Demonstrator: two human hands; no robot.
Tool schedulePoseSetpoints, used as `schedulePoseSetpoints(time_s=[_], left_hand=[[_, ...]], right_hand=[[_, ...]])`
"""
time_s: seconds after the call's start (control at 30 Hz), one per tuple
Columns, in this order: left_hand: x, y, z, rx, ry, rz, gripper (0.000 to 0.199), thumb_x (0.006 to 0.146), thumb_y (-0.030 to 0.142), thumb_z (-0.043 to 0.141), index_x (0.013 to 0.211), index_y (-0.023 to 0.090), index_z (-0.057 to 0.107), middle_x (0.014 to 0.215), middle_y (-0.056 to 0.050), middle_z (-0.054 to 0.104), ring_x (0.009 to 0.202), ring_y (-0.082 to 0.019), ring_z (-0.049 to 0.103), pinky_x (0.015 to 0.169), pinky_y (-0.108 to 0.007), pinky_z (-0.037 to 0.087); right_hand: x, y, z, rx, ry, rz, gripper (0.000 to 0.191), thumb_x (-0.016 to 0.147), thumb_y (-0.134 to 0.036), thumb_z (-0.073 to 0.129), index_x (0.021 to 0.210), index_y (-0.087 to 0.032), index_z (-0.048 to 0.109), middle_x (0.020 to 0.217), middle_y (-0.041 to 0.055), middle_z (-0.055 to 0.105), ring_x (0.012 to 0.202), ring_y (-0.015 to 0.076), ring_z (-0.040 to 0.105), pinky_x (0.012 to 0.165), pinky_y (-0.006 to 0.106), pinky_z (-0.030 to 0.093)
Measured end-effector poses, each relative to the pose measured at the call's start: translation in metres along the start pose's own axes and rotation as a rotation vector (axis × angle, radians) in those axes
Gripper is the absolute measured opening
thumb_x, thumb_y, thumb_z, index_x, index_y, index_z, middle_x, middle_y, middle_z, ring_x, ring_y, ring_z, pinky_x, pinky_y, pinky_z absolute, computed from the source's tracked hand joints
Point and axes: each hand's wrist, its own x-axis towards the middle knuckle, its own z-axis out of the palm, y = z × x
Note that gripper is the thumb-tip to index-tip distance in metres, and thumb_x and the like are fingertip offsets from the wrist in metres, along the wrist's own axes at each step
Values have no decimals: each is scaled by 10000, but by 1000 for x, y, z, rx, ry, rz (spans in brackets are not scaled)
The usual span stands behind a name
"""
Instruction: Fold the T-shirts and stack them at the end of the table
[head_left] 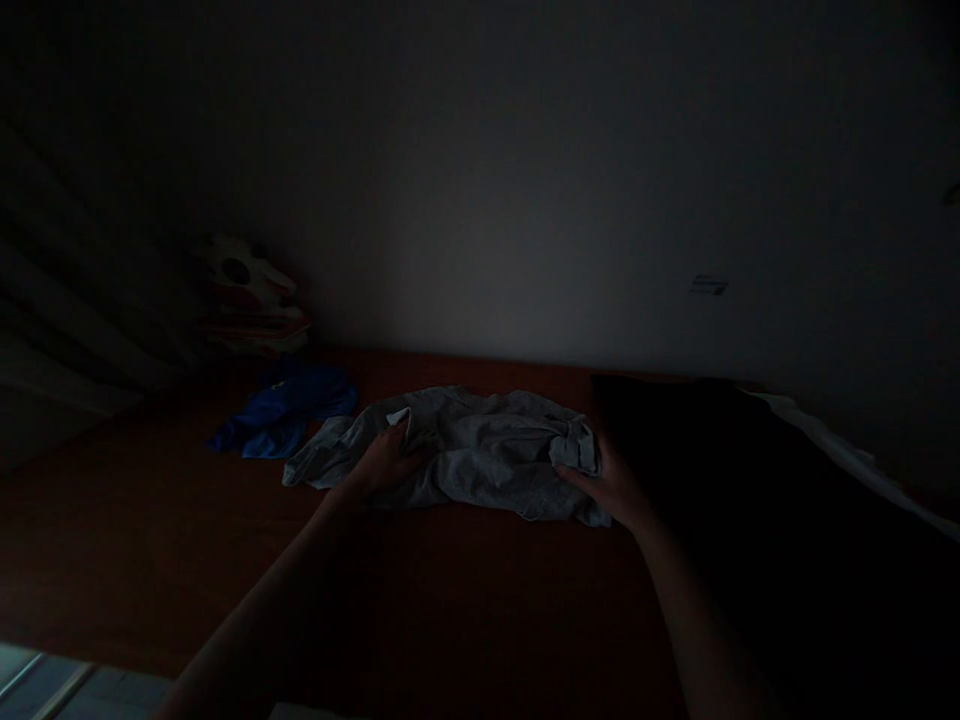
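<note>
A crumpled grey garment (487, 460) lies stretched sideways across the brown wooden surface; the dim light hides its exact kind. At its left part, my left hand (386, 462) is closed on the cloth, beside a small white patch that sticks up by the fingers. My right hand (611, 485) wraps round the bunched right end, thumb in front and fingers mostly hidden behind the fabric.
Behind and left of the garment lies a blue cloth (289, 405). A black-and-white object with red parts (251, 290) stands in the back left corner. Black fabric (765, 500) covers the right side, with white cloth (817, 435) along its far edge. A wall (495, 200) rises behind.
</note>
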Motion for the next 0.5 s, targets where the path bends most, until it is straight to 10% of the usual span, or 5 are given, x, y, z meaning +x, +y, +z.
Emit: schedulePoseSetpoints(time_s=[0.3, 0.5], left_hand=[[1, 17, -11, -495, 309, -217, 683, 723, 760, 646, 1104, 194, 686, 1052, -101, 785, 1041, -319, 720, 938, -420, 575], [-20, 13, -48, -542, -223, -336, 492, 547, 597, 796, 873, 230, 756, 852, -69, 789, 871, -342, 743, 826, -453, 599]], right_hand=[[12, -2, -13, 354, 365, 202, 596, 700, -591, 676, 1165, -218, 705, 1155, 103, 763, 1147, 344, 678, 990, 488, 516], [-2, 15, -33, 337, 162, 179, 560, 719, -749, 596, 938, -271, 789, 828, 86, 786, 979, 382, 731, 874, 516, 557]])
